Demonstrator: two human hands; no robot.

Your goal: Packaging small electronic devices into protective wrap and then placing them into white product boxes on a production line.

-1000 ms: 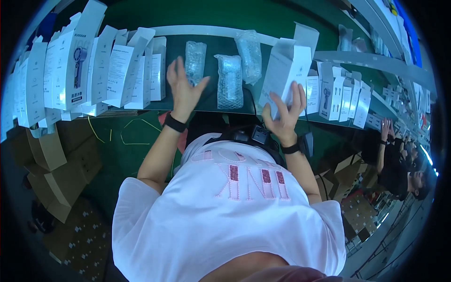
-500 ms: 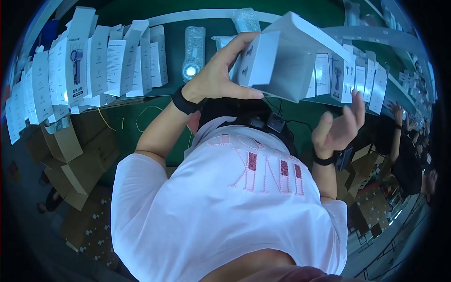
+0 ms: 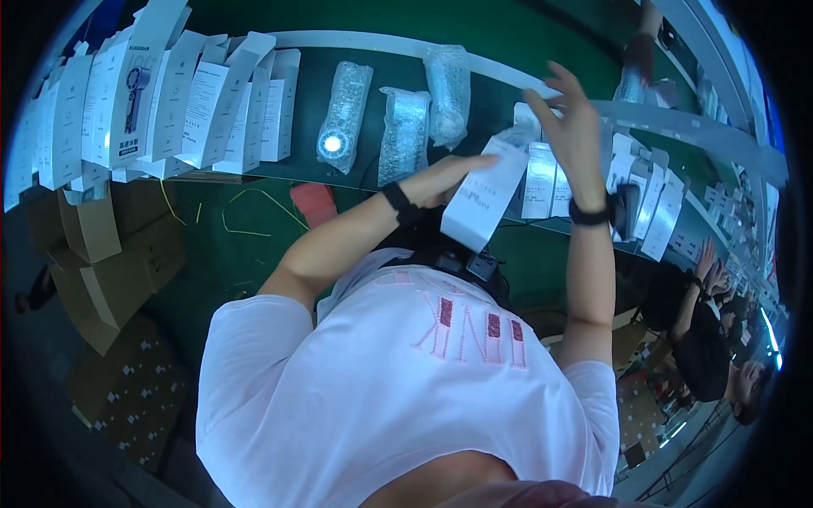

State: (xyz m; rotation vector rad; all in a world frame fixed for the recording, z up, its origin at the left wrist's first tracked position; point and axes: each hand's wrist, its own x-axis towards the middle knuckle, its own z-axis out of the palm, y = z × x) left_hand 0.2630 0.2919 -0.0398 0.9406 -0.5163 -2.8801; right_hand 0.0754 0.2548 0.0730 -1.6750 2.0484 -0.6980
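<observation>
A white cardboard box (image 3: 484,196) is tilted in front of me at the table's near edge. My left hand (image 3: 447,179) is closed on its left side, thumb along the upper face. At the box's far end, loose flaps stand up. Just beyond and right of that end, my right hand (image 3: 573,135) is raised with its fingers apart, and nothing shows in it. Left of the box lie bubble-wrapped packages: one long with a bright round end (image 3: 345,118), one shorter (image 3: 404,135), and another behind (image 3: 449,93). What the box holds is hidden.
Upright white boxes with raised flaps (image 3: 140,102) crowd the left of the green table (image 3: 313,72). More white boxes (image 3: 539,182) stand at the right. A curved pale rail (image 3: 677,123) crosses there. Brown cartons (image 3: 110,279) sit on the floor; other people (image 3: 690,322) are at the right.
The box has turned and come down toward me, its open end now facing away. My right hand has risen and reached forward beside it. Bubble-wrapped packages behind now show more fully.
</observation>
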